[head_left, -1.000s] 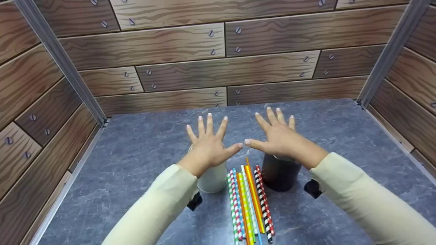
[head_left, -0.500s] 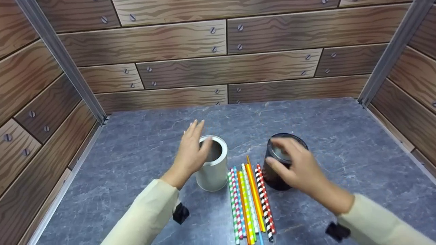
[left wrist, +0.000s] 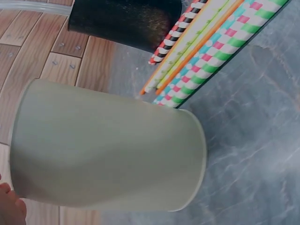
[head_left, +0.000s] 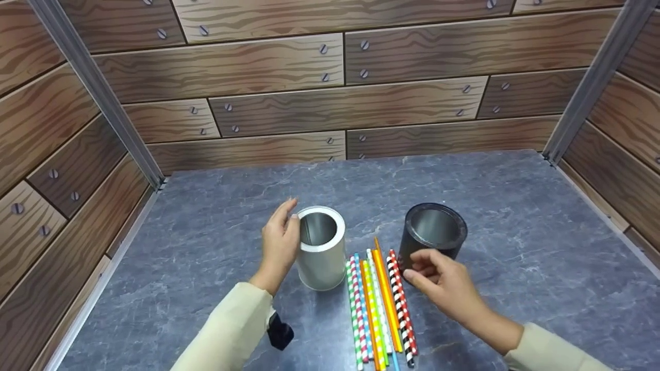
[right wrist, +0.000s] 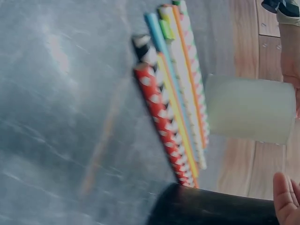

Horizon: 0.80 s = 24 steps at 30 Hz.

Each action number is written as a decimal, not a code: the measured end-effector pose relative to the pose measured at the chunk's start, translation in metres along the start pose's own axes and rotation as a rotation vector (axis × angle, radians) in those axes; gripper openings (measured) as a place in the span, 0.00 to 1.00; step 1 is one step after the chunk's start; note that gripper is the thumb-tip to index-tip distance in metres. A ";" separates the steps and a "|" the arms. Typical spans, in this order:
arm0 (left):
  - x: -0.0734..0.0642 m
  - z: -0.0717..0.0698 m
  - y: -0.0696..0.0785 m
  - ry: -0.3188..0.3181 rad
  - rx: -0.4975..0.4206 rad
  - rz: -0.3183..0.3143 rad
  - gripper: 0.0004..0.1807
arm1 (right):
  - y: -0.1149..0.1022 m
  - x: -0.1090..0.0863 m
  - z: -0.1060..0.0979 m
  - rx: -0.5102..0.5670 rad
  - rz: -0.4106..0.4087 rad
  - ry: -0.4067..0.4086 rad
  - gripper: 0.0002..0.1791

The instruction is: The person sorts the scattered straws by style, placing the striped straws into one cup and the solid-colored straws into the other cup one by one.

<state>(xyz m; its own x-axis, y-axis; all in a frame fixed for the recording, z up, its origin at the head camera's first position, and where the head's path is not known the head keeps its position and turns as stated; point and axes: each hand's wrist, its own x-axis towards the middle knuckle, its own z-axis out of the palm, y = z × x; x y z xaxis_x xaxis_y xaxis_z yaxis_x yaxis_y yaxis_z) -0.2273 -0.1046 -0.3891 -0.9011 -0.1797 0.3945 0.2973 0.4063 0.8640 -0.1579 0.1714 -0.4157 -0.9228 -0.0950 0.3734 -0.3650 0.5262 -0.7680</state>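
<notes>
My left hand (head_left: pixel 278 245) is at the left side of a white can (head_left: pixel 322 268), its fingers nearly straight and the thumb right at the rim. The can stands upright with its open mouth showing. My right hand (head_left: pixel 451 288), loosely bent with nothing in it, hovers in front of a black can (head_left: pixel 408 242), also upright and open at the top. Between the cans lies a row of several paper straws (head_left: pixel 379 309), striped, dotted and plain. In the left wrist view the white can (left wrist: pixel 108 150) fills the middle; the right wrist view has the straws (right wrist: pixel 161 112) close up.
Everything stands on a dark grey marbled tabletop (head_left: pixel 221 216). Wood-patterned panels (head_left: pixel 289 111) close off the back and both sides, with grey metal posts (head_left: pixel 103 105) at the corners. A black wrist camera (head_left: pixel 280 331) sits below the left sleeve.
Both hands, spread over the cans a second ago, have drawn apart and toward me. The left came down beside the white can, the right lowered in front of the black can. Both can mouths are now uncovered.
</notes>
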 end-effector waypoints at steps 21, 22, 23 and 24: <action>-0.005 0.012 -0.019 0.047 -0.068 -0.093 0.19 | 0.048 -0.008 0.019 -0.097 0.140 -0.278 0.17; -0.005 0.012 -0.019 0.048 -0.073 -0.092 0.19 | 0.049 -0.008 0.020 -0.100 0.142 -0.275 0.17; -0.006 0.013 -0.020 0.050 -0.083 -0.091 0.19 | 0.050 -0.008 0.022 -0.105 0.146 -0.271 0.16; -0.006 0.013 -0.020 0.055 -0.095 -0.088 0.19 | 0.050 -0.008 0.023 -0.106 0.152 -0.269 0.15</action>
<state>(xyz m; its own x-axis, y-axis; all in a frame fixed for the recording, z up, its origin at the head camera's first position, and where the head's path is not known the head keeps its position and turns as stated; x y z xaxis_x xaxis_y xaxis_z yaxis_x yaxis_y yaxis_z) -0.2319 -0.1000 -0.4131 -0.9071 -0.2612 0.3302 0.2487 0.3002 0.9209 -0.1715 0.1793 -0.4693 -0.9706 -0.2205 0.0969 -0.2183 0.6352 -0.7409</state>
